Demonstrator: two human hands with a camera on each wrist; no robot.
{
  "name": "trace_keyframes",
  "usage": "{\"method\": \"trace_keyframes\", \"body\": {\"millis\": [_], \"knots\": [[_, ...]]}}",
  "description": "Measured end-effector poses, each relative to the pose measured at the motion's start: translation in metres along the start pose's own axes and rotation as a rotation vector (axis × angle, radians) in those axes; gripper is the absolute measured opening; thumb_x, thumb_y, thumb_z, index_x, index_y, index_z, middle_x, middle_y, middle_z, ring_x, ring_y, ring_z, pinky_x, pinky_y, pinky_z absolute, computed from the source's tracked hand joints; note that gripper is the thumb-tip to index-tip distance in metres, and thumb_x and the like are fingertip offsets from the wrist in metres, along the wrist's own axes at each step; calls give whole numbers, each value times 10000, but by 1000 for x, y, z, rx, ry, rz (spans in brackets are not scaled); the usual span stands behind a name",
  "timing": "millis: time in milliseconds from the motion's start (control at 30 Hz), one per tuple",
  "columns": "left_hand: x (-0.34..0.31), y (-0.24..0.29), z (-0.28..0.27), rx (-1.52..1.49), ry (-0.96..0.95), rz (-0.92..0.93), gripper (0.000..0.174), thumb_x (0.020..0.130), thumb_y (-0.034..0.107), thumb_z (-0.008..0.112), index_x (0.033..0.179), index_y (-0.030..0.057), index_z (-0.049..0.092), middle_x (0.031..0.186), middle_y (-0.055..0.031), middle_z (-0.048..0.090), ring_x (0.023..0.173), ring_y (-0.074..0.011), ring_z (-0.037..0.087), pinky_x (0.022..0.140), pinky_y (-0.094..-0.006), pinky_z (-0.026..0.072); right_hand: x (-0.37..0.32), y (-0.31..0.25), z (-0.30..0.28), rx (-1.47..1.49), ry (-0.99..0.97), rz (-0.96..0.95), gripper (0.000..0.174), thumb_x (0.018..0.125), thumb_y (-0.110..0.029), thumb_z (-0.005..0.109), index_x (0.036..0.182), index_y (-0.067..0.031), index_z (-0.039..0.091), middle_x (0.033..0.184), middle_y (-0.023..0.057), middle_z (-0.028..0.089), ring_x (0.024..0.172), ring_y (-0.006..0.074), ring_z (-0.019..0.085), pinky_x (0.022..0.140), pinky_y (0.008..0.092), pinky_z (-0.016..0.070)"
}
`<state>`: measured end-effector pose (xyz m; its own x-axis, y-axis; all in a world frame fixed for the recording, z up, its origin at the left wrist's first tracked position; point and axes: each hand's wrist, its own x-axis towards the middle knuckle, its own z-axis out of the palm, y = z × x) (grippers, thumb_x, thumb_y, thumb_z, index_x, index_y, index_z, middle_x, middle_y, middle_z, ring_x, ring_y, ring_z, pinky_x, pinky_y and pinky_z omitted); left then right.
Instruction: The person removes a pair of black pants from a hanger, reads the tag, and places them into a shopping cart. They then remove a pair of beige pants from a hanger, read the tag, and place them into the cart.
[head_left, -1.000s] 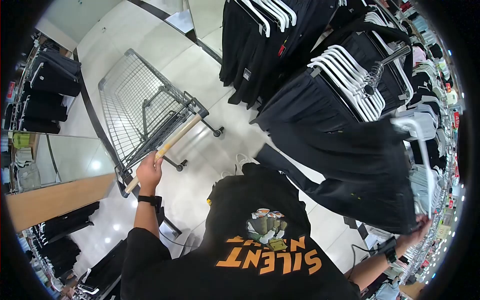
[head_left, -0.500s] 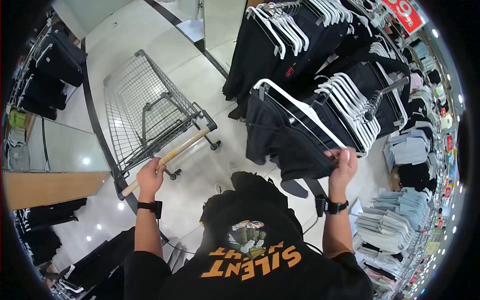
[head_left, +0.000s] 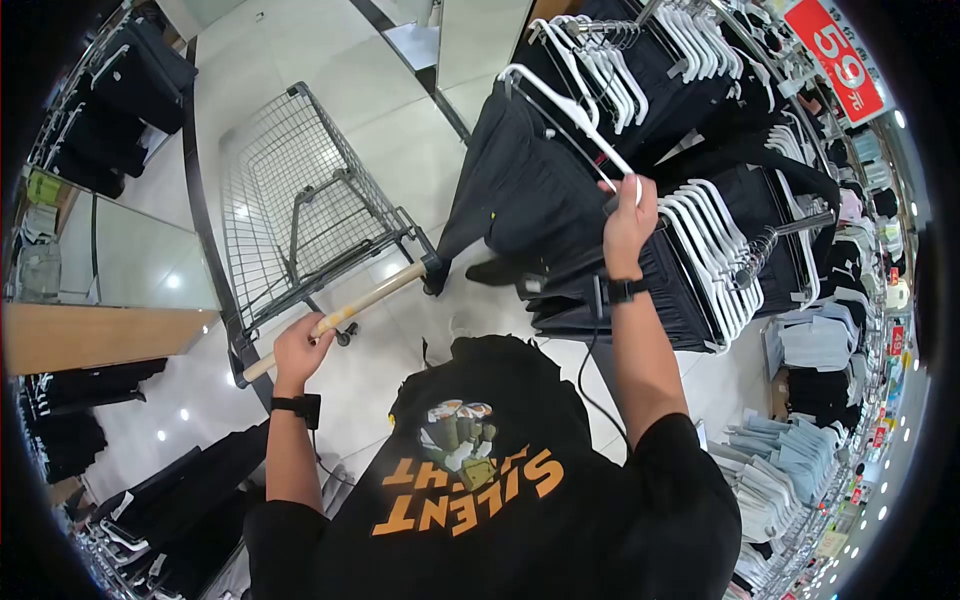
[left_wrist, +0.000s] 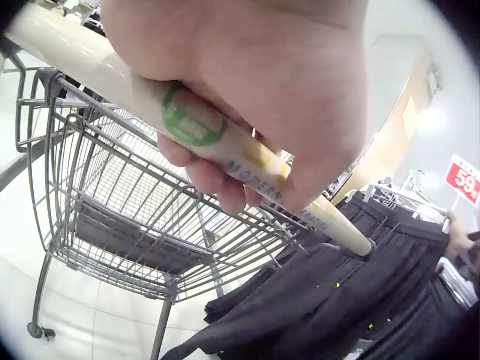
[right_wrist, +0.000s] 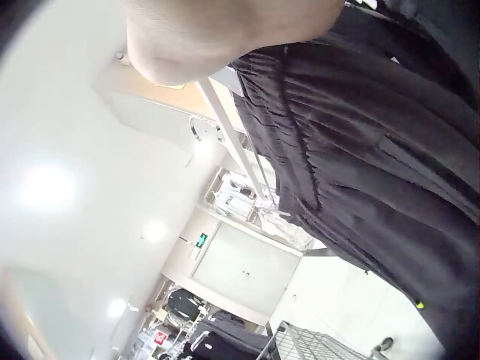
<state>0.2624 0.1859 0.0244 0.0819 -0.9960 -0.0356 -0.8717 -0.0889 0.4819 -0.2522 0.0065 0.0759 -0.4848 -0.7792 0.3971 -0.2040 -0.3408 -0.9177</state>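
Note:
In the head view, my left hand (head_left: 300, 350) grips the pale wooden handle (head_left: 375, 298) of a wire shopping cart (head_left: 300, 185). The left wrist view shows the fingers (left_wrist: 217, 184) curled round this bar, beside its green round logo. My right hand (head_left: 630, 225) holds one end of a white hanger (head_left: 565, 105), raised in front of the rack. From it hang black trousers (head_left: 520, 180), their legs falling towards the cart's right end. Close up in the right wrist view, the trousers' gathered waistband (right_wrist: 289, 127) lies beside the hanger bar (right_wrist: 229, 131); the right fingertips are out of sight there.
More dark trousers on white hangers (head_left: 705, 255) hang from a metal arm right of my hand. Behind them another row of white hangers (head_left: 615, 85) carries black garments. A red price sign (head_left: 845, 60) stands at upper right. Low clothes racks (head_left: 180, 500) lie at lower left.
My right hand has swung the hanger and trousers from the far right, leftward and up, to in front of the rack. My left hand stays on the cart handle.

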Motion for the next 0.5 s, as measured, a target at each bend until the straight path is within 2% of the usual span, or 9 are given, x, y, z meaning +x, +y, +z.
{"method": "trace_keyframes", "body": {"millis": [67,100,167,200,300,333,433,500], "knots": [[4,6,-1,-16,-46,-43,283,839,248,803,1066,92,735,846,-112,728,720,-260,710,684,-352,554,23,9,14,-53,-12,-20,241,1091,-234,541,1030,-10,605,828,82,732,620,81,554,625,236,435],[4,8,-1,-16,-48,-52,283,839,248,803,1066,92,735,846,-112,728,720,-260,710,684,-352,554,34,21,21,9,6,12,229,1087,-219,545,1018,-9,606,826,90,730,631,96,582,630,238,448],[5,10,-1,-44,-37,-66,269,835,239,800,1053,93,738,842,-101,729,715,-249,707,687,-344,554,54,41,37,73,58,-47,240,1084,-228,554,1013,-4,604,840,102,719,678,124,645,662,258,483],[4,11,-1,-43,-38,-76,269,835,239,800,1053,93,738,842,-101,729,715,-249,707,687,-344,554,64,48,41,-6,69,-81,255,1079,-241,568,1015,4,600,858,108,704,732,153,695,712,283,518],[7,15,-2,-36,-41,-112,265,831,232,801,1049,93,739,842,-100,730,715,-249,705,687,-341,555,85,65,61,54,107,-80,261,1074,-243,579,1020,12,598,868,107,701,763,173,711,756,307,537],[9,17,-2,-23,-40,-114,265,828,229,803,1047,93,740,840,-100,730,714,-241,705,684,-339,554,92,72,67,89,123,-71,333,1065,-313,587,1008,14,617,856,114,754,700,139,654,709,286,496],[10,18,2,-24,-37,-134,263,823,223,806,1044,95,741,829,-95,727,707,-223,703,678,-332,552,101,79,81,39,114,-62,334,1061,-318,591,1009,10,622,864,118,760,707,127,649,701,282,493],[10,18,1,-30,-36,-145,262,821,220,809,1042,96,742,821,-90,724,702,-212,699,674,-327,549,105,92,90,29,120,-50,331,1058,-322,589,1005,2,630,868,122,765,723,158,672,712,308,508]]}}
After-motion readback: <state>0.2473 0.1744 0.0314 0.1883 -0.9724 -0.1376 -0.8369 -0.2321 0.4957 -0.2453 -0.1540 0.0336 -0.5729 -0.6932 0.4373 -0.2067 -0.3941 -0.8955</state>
